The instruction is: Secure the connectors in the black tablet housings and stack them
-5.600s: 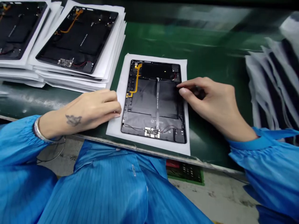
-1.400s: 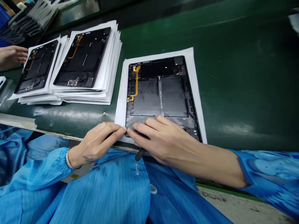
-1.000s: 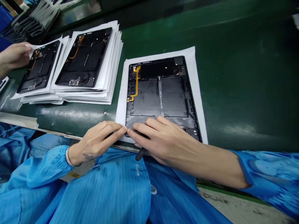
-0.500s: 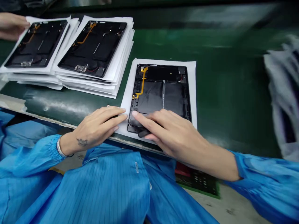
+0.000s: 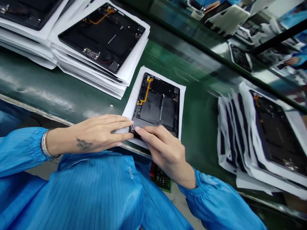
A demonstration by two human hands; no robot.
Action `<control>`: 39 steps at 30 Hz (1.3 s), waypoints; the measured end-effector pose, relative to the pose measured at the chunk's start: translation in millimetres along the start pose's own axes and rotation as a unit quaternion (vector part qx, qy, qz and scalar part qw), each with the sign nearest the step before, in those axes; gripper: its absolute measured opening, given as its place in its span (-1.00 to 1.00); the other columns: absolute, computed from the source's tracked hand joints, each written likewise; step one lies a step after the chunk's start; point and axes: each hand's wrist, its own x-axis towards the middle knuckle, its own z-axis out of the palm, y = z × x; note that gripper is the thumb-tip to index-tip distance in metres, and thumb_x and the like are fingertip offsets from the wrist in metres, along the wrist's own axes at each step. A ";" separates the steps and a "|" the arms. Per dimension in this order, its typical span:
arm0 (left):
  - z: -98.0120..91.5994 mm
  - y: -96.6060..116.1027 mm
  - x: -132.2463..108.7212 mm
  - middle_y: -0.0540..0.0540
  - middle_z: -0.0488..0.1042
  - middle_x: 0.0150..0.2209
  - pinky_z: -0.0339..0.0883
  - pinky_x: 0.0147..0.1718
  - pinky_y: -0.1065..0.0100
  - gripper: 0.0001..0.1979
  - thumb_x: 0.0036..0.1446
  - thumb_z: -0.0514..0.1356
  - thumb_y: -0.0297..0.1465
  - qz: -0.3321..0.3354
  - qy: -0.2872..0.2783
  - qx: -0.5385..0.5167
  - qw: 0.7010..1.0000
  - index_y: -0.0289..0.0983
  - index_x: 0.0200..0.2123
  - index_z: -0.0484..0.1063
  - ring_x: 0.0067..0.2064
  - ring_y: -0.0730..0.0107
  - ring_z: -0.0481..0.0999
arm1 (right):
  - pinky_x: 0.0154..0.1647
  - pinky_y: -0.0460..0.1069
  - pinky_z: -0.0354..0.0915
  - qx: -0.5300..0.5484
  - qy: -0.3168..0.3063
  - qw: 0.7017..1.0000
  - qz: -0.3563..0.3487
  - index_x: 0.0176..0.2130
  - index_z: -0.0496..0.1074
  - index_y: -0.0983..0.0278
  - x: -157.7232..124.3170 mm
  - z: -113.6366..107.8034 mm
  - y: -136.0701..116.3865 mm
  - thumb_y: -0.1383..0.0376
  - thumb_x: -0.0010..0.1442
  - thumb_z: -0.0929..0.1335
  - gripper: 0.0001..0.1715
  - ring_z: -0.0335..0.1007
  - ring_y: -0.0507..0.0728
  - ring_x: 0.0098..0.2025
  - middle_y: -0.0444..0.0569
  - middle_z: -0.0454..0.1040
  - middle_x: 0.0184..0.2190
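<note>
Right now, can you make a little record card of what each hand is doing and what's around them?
Left hand: lying on the white paper sheet, fingertips near the casing's corner
Right hand: fingers on the lower edge of the open tablet casing
Inside casing: orange flex cable
Nearby: stacked tablet casings on paper
Surface: green bench top
</note>
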 end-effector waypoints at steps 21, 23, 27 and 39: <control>5.7 -0.8 -0.6 -0.33 0.46 0.18 0.39 0.22 0.06 -0.63 0.39 0.10 -0.40 0.003 0.025 -0.033 0.999 -0.33 0.21 0.39 0.24 0.05 0.44 | -0.43 0.01 0.25 -0.159 -0.112 0.976 -0.098 -0.04 0.51 0.44 17.9 -7.5 -3.7 0.49 0.39 0.22 -0.69 0.34 0.09 -0.37 0.10 0.60 -0.18; 5.1 -1.5 -0.3 -0.34 0.47 0.18 0.41 0.19 0.07 -0.65 0.37 0.12 -0.42 0.008 0.033 -0.040 0.999 -0.34 0.18 0.42 0.23 0.04 0.46 | -0.41 -0.01 0.27 -0.146 -0.126 0.976 -0.098 -0.04 0.51 0.42 20.9 -10.5 -0.8 0.50 0.39 0.21 -0.68 0.38 0.08 -0.33 0.08 0.59 -0.18; 5.2 -1.8 -0.2 -0.33 0.43 0.22 0.42 0.19 0.06 -0.64 0.37 0.12 -0.43 0.006 0.036 -0.043 0.998 -0.32 0.19 0.42 0.25 0.04 0.44 | -0.35 -0.02 0.29 -0.136 -0.110 0.981 -0.090 0.01 0.48 0.41 20.2 -11.5 0.7 0.50 0.39 0.21 -0.67 0.40 0.08 -0.28 0.09 0.59 -0.15; 5.6 -2.9 -4.2 -0.29 0.40 0.25 0.43 0.20 0.04 -0.62 0.38 0.11 -0.39 0.006 0.021 -0.020 1.000 -0.28 0.22 0.37 0.26 0.04 0.43 | -0.21 -0.05 0.44 0.052 -0.043 0.997 0.026 -0.05 0.50 0.31 18.5 -8.5 5.8 0.48 0.40 0.25 -0.73 0.53 0.07 -0.15 0.02 0.60 -0.15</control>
